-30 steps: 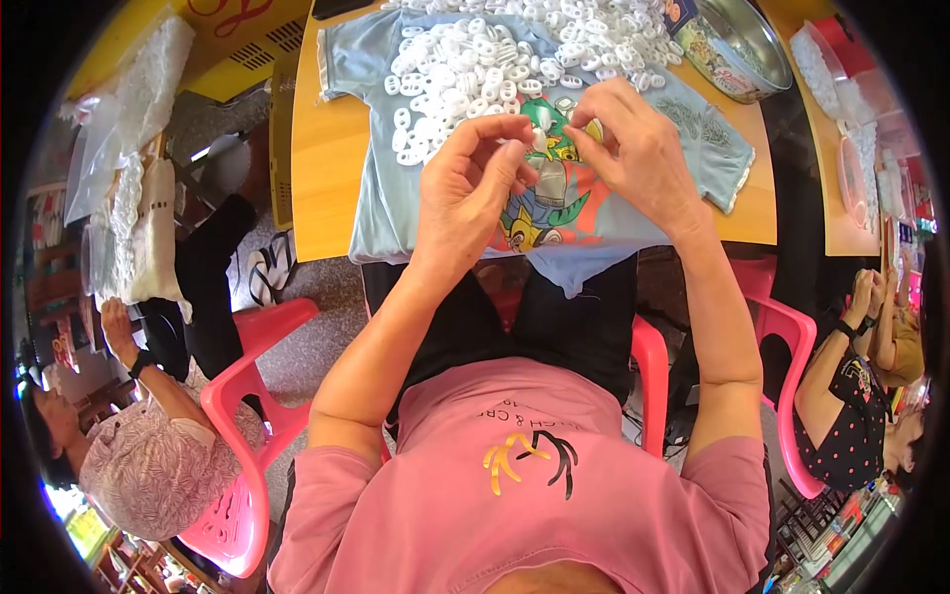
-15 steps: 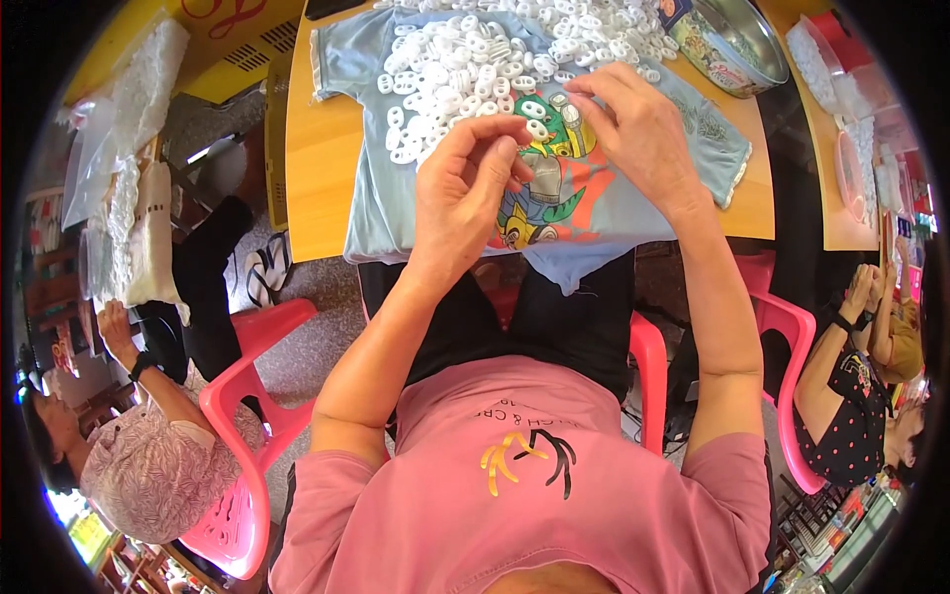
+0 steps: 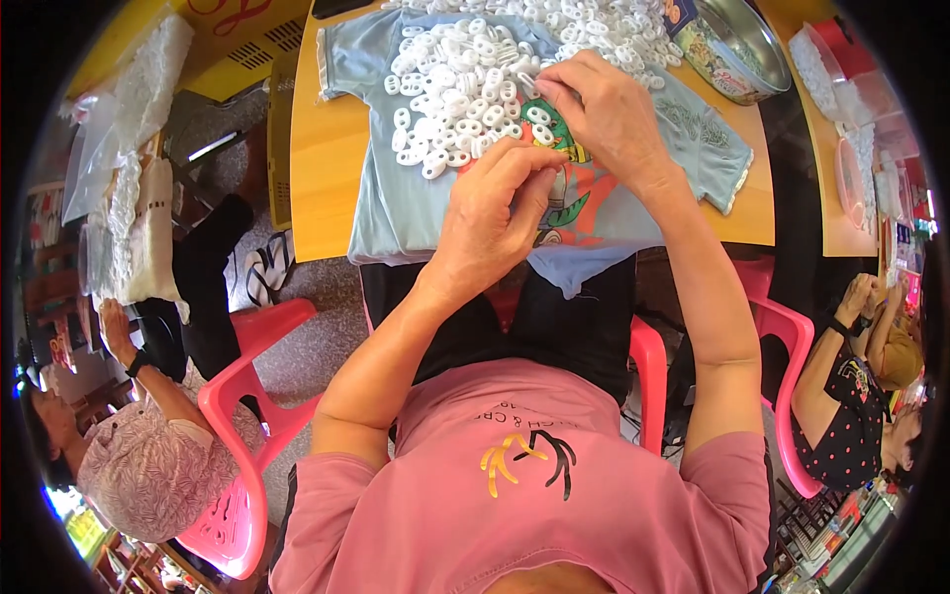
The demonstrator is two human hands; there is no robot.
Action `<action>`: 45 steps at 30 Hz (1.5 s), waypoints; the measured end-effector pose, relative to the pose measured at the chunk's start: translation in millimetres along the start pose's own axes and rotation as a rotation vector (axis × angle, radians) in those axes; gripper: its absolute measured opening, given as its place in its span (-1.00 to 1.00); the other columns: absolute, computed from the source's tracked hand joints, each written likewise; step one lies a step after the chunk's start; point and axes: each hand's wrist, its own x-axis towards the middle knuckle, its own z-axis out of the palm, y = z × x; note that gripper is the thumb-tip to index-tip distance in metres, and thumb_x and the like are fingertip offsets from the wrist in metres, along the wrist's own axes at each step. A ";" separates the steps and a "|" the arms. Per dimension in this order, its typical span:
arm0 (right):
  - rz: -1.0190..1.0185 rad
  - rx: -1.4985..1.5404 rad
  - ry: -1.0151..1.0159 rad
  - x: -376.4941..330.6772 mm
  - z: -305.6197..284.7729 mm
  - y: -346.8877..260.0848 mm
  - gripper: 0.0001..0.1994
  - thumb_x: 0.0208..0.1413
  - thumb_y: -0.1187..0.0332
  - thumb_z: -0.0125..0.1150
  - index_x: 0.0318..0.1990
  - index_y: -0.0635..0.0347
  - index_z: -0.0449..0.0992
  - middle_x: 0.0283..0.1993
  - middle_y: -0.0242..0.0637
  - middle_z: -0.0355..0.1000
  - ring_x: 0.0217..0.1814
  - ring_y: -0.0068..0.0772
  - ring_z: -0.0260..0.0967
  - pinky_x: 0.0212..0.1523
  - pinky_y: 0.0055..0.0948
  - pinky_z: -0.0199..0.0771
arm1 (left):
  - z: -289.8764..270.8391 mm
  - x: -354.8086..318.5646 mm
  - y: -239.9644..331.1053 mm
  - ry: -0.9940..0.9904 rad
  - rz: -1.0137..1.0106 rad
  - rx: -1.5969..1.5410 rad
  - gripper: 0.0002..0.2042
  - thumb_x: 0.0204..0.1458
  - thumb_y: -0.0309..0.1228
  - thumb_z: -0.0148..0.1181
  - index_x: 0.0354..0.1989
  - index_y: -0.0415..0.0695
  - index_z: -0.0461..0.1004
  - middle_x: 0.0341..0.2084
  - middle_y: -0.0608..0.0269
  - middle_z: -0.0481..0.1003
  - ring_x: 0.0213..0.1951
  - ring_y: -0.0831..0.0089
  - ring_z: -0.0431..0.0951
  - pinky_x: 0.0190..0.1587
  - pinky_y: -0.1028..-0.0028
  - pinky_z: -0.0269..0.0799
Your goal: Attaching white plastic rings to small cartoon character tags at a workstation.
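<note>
White oval plastic pieces [image 3: 465,99], each with two holes, lie heaped on a light blue T-shirt [image 3: 396,213] with a colourful cartoon print. My right hand [image 3: 618,124] is at the right side of the heap. Its thumb and forefinger close on the edge of one white two-holed piece [image 3: 528,81] that stands tilted. Two loose pieces [image 3: 540,125] lie on the print just below those fingertips. Nearer to me, my left hand [image 3: 500,213] hovers over the print, thumb and forefinger pinched. What it holds, if anything, is too small to make out.
Small thin metal bits [image 3: 698,129] lie on the shirt's right sleeve. A round tin [image 3: 737,54] with more bits stands at the back right of the wooden table [image 3: 322,198]. People sit on either side, in pink plastic chairs [image 3: 233,495].
My right hand has moved left and up to the edge of the heap. My left hand has shifted right and down, and the shirt has slid slightly.
</note>
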 end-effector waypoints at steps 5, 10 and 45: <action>-0.007 -0.033 0.029 2.4 2.7 0.7 -0.86 0.11 0.29 0.22 -0.27 0.13 0.58 -0.32 -0.28 0.45 -0.30 -0.13 0.45 -0.29 -0.28 0.44 | -0.3 0.6 0.3 0.002 0.018 0.002 -0.87 0.09 -0.64 0.11 -0.19 -0.25 0.51 -0.38 0.16 0.51 -0.37 0.41 0.52 -0.30 0.50 0.41; -0.028 -0.013 -0.025 1.3 -0.2 -2.2 -0.85 0.09 0.26 0.24 -0.26 0.09 0.59 -0.32 -0.29 0.44 -0.30 -0.15 0.45 -0.29 -0.26 0.44 | 0.4 1.0 0.9 0.007 0.028 -0.010 -0.86 0.07 -0.65 0.12 -0.20 -0.26 0.51 -0.39 0.16 0.51 -0.38 0.39 0.52 -0.32 0.49 0.40; 0.457 0.945 -0.230 -42.1 -59.9 -16.3 -0.78 0.20 0.44 0.16 -0.02 0.26 0.52 -0.36 -0.50 0.44 -0.39 -0.75 0.32 -0.38 -0.73 0.28 | 3.6 25.8 22.3 -0.004 -0.445 -0.598 -0.81 0.19 -0.45 0.14 -0.12 -0.31 0.48 -0.40 0.27 0.55 -0.39 0.63 0.50 -0.32 0.61 0.44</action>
